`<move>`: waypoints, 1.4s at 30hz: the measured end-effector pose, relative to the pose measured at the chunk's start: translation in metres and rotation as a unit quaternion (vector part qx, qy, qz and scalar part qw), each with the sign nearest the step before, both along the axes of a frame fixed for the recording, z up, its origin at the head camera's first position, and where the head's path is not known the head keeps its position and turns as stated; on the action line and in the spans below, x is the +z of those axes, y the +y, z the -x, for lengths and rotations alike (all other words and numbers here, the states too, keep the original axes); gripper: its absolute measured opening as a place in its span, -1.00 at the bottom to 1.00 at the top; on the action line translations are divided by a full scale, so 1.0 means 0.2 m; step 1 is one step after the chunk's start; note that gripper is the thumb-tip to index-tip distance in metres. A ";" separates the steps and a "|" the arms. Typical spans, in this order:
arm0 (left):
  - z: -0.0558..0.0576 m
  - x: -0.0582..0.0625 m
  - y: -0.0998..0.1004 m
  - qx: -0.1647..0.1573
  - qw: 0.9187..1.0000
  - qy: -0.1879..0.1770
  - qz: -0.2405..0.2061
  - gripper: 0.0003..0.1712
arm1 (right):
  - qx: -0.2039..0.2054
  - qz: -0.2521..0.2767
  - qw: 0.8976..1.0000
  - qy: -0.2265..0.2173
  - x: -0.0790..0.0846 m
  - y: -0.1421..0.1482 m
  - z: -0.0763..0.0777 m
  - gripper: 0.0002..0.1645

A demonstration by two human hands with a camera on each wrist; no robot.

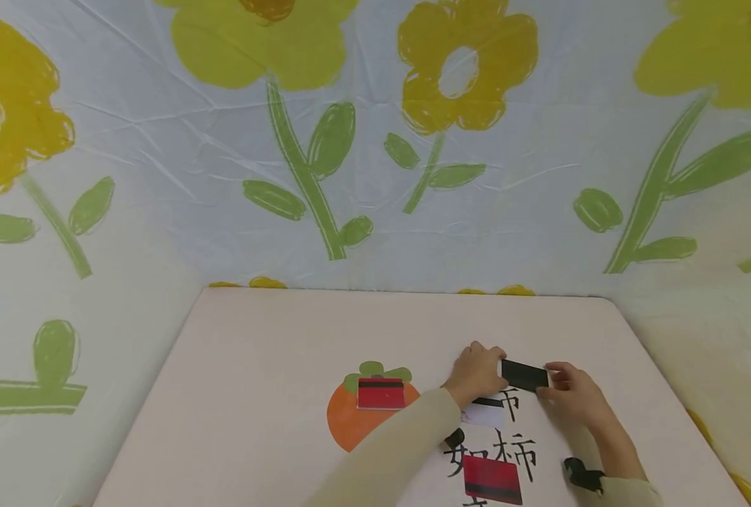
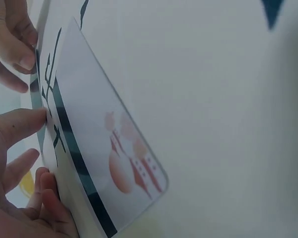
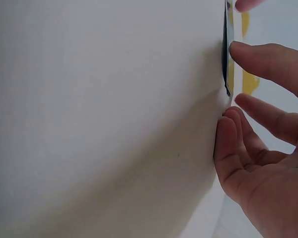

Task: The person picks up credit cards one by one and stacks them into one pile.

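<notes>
A black card (image 1: 525, 376) lies between my two hands on the right half of the table. My left hand (image 1: 479, 371) holds its left end, thumb at the near corner. With thumb and index finger at its near and far corners, my right hand (image 1: 573, 393) grips the right end. In the right wrist view the card (image 3: 225, 64) appears nearly edge-on, the thumb against it. Just below the left hand lies a white card (image 1: 483, 414) with a black stripe; in the left wrist view this white card (image 2: 97, 144) shows a reddish print.
A red striped card (image 1: 492, 480) lies over black printed characters (image 1: 520, 451) near the front. Another red card (image 1: 382, 396) rests on an orange persimmon print (image 1: 345, 422) left of the left forearm. Flower-patterned cloth (image 1: 363, 176) surrounds the pale table (image 1: 255, 394).
</notes>
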State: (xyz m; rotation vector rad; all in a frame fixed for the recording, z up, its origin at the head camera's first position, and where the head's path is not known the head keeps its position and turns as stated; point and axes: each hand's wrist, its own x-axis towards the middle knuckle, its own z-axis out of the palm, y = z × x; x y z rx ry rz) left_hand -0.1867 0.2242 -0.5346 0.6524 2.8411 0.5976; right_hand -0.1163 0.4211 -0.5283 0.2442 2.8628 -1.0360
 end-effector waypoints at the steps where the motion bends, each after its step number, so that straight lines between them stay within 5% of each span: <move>1: 0.00 0.00 0.00 0.006 1.000 -0.003 0.001 -0.44 | 0.002 -0.005 1.000 0.005 0.00 0.00 0.00 -0.29; 8: -0.02 0.01 0.01 0.022 1.000 -0.018 -0.004 -0.45 | 0.001 -0.034 0.999 0.019 0.01 -0.02 0.01 -0.33; 31: -0.05 -0.01 0.04 0.064 0.997 -0.016 -0.034 -0.59 | -0.044 0.013 0.999 0.001 0.01 -0.07 -0.01 -0.33; 39: -0.02 0.03 0.00 0.061 0.988 -0.081 -0.113 -0.55 | -0.062 0.054 0.997 0.009 0.00 -0.09 -0.01 -0.31; 42: 0.00 0.02 -0.03 0.053 0.979 -0.101 -0.167 -0.50 | -0.065 0.085 0.994 0.013 0.00 -0.11 -0.01 -0.30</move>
